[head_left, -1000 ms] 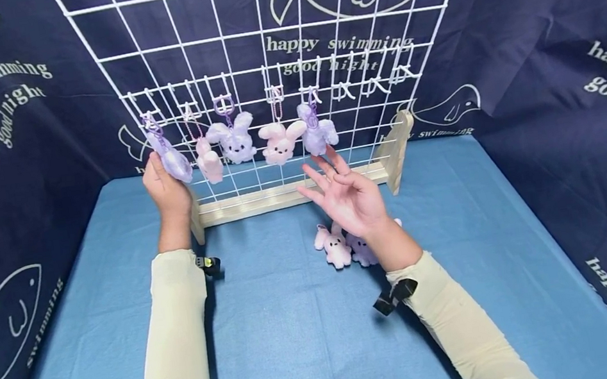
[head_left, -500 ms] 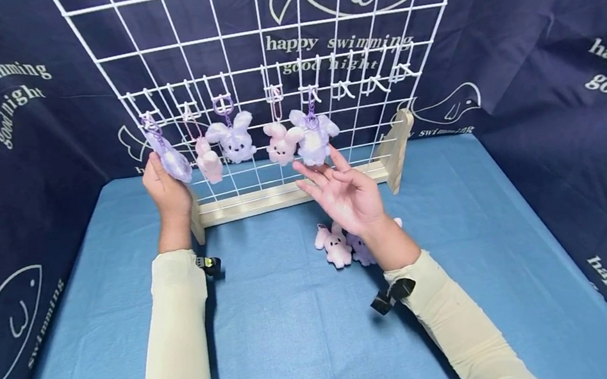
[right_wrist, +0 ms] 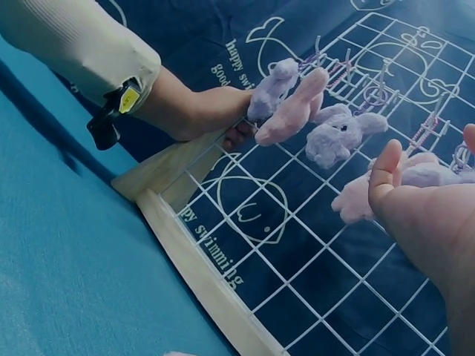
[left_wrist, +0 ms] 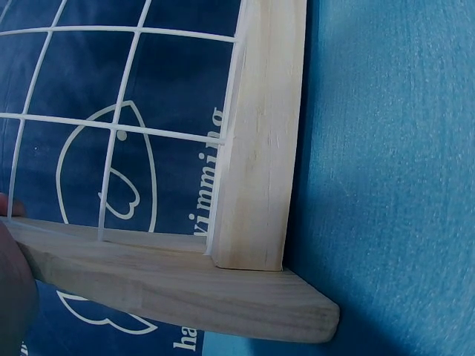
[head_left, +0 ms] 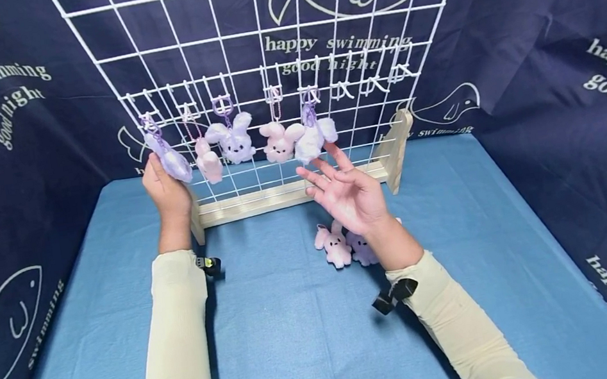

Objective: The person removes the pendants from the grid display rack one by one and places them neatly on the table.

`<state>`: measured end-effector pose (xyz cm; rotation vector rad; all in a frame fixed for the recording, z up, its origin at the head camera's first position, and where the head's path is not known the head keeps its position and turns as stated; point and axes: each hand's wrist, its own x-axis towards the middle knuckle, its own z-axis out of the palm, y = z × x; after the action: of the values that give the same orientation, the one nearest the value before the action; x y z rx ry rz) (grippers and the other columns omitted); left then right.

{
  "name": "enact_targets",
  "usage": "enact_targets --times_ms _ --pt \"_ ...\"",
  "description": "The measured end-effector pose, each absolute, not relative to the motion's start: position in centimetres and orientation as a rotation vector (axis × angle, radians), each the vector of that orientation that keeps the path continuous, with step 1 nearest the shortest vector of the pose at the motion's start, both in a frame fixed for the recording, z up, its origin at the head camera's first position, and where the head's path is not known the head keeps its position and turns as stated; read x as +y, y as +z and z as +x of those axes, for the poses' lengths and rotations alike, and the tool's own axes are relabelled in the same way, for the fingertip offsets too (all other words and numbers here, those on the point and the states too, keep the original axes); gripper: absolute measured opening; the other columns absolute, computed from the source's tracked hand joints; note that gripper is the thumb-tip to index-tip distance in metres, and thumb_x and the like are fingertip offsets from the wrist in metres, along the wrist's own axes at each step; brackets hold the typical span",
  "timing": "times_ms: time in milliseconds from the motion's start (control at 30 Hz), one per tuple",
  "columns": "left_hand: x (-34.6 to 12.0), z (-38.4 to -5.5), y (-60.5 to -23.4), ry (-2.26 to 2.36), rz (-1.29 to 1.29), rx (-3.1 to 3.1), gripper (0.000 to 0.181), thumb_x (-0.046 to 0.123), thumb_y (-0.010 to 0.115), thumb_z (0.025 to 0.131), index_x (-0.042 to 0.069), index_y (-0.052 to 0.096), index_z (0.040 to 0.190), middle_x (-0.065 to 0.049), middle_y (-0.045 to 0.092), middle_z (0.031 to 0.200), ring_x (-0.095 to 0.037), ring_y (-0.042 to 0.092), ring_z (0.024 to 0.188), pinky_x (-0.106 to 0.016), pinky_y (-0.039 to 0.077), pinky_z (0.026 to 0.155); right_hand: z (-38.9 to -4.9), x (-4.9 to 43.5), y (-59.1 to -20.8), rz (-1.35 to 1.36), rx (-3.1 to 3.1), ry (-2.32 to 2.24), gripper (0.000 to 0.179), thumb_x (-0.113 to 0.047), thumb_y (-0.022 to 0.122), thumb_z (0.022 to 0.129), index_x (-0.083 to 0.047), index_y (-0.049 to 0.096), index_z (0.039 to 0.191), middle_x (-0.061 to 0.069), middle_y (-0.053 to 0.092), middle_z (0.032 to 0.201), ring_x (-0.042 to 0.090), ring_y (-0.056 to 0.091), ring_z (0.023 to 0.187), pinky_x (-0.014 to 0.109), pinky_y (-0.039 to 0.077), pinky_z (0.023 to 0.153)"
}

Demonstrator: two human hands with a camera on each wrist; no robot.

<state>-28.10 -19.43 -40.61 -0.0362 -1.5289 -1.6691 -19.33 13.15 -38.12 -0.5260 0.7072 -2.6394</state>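
On the rack's left end my left hand (head_left: 166, 186) grips the side of the wire grid rack (head_left: 258, 31), its fingertips showing past the edge in the right wrist view. A purple bunny plush keychain (head_left: 170, 159) hangs side-on right by that hand. My right hand (head_left: 351, 199) is palm up with spread fingers, the fingertips touching the underside of another purple bunny keychain (head_left: 315, 139), which hangs turned and tilted from its hook. Beside it a pink bunny keychain (head_left: 279, 142) faces forward. Further left hang a purple bunny (head_left: 235, 139) and a side-on pink bunny (head_left: 209, 160).
Several bare white hooks (head_left: 373, 84) line the grid's right part. On the blue cloth (head_left: 276, 323) lie a pink bunny (head_left: 336, 248) and a purple bunny (head_left: 361, 249), the latter partly behind my right wrist. The rack stands on a wooden base (head_left: 259, 202).
Above my right fingers, the purple bunny swung left to show its back, then turned and tilted. The neighbouring pink bunny shifted and swung back. My left hand stayed put.
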Motion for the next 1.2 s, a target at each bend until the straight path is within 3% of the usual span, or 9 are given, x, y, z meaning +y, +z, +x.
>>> enact_targets --times_ms 233,400,567,700,833,1000,1200 --pt "-19.3 -28.1 -40.6 -1.682 -0.045 -1.521 0.047 0.006 0.035 0.112 0.024 0.064 0.080 0.016 0.064 0.071 -0.001 0.058 0.066 -0.018 0.046 0.069 -19.3 13.2 -38.0 -0.515 0.711 -2.646 0.035 -0.002 0.059 0.094 -0.022 0.066 0.122 0.004 0.056 0.122 0.031 0.057 0.127 0.039 0.051 0.096" --pt "-19.4 -28.2 -40.8 -1.716 -0.053 -1.495 0.047 0.005 0.035 0.112 0.024 0.065 0.081 0.015 0.065 0.072 -0.001 0.059 0.066 -0.018 0.047 0.068 -19.3 13.0 -37.8 -0.532 0.779 -2.626 0.032 -0.006 0.057 0.096 -0.017 0.059 0.125 0.006 0.057 0.125 0.025 0.057 0.122 0.034 0.050 0.092" --pt "-19.3 -28.4 -40.9 -1.718 -0.038 -1.491 0.047 0.005 0.034 0.112 0.024 0.065 0.081 0.016 0.063 0.072 0.001 0.057 0.066 -0.017 0.045 0.068 -19.4 12.8 -37.7 -0.444 0.835 -2.639 0.023 -0.025 0.073 0.098 -0.017 0.058 0.114 0.005 0.062 0.121 0.021 0.062 0.114 0.030 0.051 0.088" --pt "-19.3 -28.6 -40.9 -1.726 -0.034 -1.480 0.048 0.005 0.032 0.112 0.023 0.064 0.080 0.016 0.062 0.072 0.001 0.056 0.066 -0.016 0.044 0.067 -19.3 12.5 -37.6 -0.369 0.917 -2.667 0.022 -0.038 0.064 0.105 -0.018 0.065 0.113 0.000 0.071 0.111 0.018 0.069 0.108 0.027 0.052 0.086" --pt "-19.2 -28.5 -40.8 -1.736 -0.037 -1.466 0.048 0.006 0.033 0.112 0.023 0.065 0.080 0.015 0.064 0.070 0.000 0.057 0.064 -0.017 0.046 0.066 -19.1 12.2 -37.4 -0.332 0.995 -2.687 0.020 -0.032 0.055 0.110 -0.017 0.069 0.109 -0.002 0.072 0.104 0.018 0.073 0.102 0.026 0.053 0.083" --pt "-19.4 -28.3 -40.6 -1.687 -0.018 -1.515 0.046 0.006 0.036 0.112 0.025 0.065 0.081 0.016 0.063 0.071 -0.001 0.057 0.066 -0.018 0.046 0.069 -18.8 12.2 -37.0 -0.355 1.028 -2.685 0.020 -0.023 0.052 0.112 -0.016 0.067 0.102 0.000 0.070 0.107 0.019 0.073 0.102 0.027 0.053 0.081" --pt "-19.4 -28.2 -40.7 -1.660 -0.013 -1.534 0.045 0.005 0.037 0.111 0.024 0.065 0.082 0.016 0.062 0.072 -0.001 0.056 0.068 -0.018 0.046 0.071 -18.2 12.4 -36.4 -0.405 1.092 -2.653 0.016 -0.015 0.046 0.113 -0.014 0.057 0.125 0.004 0.065 0.116 0.018 0.071 0.104 0.026 0.054 0.081"
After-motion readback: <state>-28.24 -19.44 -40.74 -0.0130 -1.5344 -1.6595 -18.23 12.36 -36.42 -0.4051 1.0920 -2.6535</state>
